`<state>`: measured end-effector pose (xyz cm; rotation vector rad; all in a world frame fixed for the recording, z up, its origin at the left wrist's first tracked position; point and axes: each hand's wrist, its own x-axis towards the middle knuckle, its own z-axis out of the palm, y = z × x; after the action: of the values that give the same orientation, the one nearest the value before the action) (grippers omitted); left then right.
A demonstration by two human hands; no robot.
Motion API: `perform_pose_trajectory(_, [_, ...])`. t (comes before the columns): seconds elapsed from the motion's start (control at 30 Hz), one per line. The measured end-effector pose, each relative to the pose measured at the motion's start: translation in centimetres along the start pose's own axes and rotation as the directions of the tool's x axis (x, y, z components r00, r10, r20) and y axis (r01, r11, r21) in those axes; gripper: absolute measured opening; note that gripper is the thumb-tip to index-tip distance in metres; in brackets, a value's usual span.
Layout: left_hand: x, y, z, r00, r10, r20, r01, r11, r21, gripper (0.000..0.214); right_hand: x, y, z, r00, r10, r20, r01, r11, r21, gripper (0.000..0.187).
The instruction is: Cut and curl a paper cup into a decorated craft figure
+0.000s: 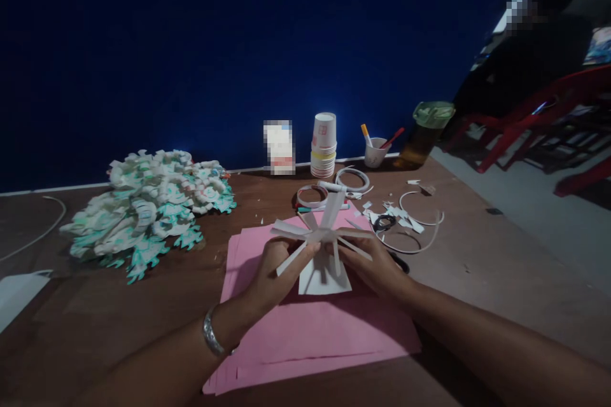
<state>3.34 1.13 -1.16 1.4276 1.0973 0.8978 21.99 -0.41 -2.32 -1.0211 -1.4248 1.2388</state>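
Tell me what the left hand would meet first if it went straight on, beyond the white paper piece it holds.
Probably the right hand, facing the left hand across the white paper piece; exact depth is unclear.

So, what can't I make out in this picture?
Black-handled scissors: head view, partly hidden by the right hand.
Some fingertips of the left hand: head view, behind the white paper strips.
Print on the upright packet: head view, pixelated.
Rest of the white flat item: head view, cut off by the left edge.
Background person: head view, lost in darkness and pixelation.
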Motion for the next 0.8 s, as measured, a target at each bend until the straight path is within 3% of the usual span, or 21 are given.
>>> perform_pose_trajectory(0.17, [-0.1,0.3,-0.4,0.997,0.073,0.041,-0.075,0.996,0.056,0.027,0.1,0.4,-0.2,0.994,-0.099,-0.055,0.087,0.978,-0.191,0.023])
perform_pose_trajectory(0.37, [-0.2,0.3,0.0,0.997,-0.067,0.036,0.067,0.998,0.006,0.030,-0.1,0.9,-0.1,0.992,-0.101,-0.070,0.077,0.956,-0.284,0.032])
perform_pose_trajectory(0.43, [-0.3,0.5,0.3,0.994,-0.106,-0.017,0.106,0.994,-0.005,0.027,-0.2,1.1,0.0,0.996,-0.016,-0.090,-0.004,0.975,-0.221,0.033])
perform_pose_trajectory(0.57, [-0.6,1.3,0.6,0.991,-0.080,-0.103,0.079,0.997,-0.009,0.021,-0.4,1.4,0.2,0.988,0.144,-0.060,-0.141,0.988,0.059,0.034])
perform_pose_trajectory(0.8, [-0.5,1.4,0.6,0.990,-0.064,-0.122,0.060,0.998,-0.033,0.015,-0.3,1.2,0.5,0.982,0.166,-0.089,-0.152,0.978,0.144,0.032])
